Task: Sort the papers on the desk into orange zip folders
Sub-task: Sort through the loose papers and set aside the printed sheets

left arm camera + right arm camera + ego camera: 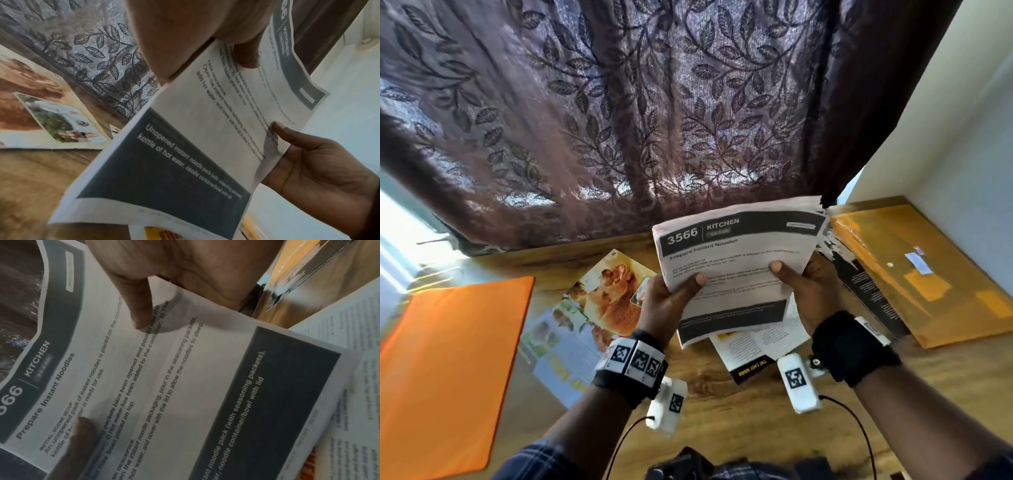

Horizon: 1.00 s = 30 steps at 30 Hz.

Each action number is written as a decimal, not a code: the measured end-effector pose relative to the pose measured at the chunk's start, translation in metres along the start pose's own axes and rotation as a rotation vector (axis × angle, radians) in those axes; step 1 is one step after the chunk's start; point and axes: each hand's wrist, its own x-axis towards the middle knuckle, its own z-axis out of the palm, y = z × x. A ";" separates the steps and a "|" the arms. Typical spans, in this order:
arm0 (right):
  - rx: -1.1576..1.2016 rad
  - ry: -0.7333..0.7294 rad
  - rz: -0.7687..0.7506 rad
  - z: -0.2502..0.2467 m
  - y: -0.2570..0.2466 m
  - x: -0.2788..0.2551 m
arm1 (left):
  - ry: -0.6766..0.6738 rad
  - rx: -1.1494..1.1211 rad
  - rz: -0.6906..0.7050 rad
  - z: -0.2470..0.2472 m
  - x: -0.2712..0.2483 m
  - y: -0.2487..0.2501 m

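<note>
Two hands hold one stack of printed sheets [738, 253] up off the wooden table [722, 407], about mid-scene and just before the hem of the one leaf-patterned curtain [619, 102] that hangs along the far side. The left hand [666, 301] grasps the stack's left edge and the right hand [813, 291] grasps its right edge. Each has one thumb pressed on the top page and its fingers curled behind. The sheets cannot be counted, though the far edge shows many layers. The top page bears two dark bands; the upper one reads "3566 KITCHEN", and under it is the heading "Prepare Instant Noodles". Five flat things lie on the table. One orange mat [448, 370] is at the near left, and one magazine [599, 305] with food photos is left of the stack. One brochure [753, 353] lies beneath the stack, with one dark booklet [866, 284] right of it. One yellow envelope [928, 274] lies at the far right, against the booklet.
</note>
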 end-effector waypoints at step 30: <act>-0.158 -0.177 0.303 -0.017 0.043 -0.060 | 0.217 0.222 -0.066 0.000 -0.078 -0.038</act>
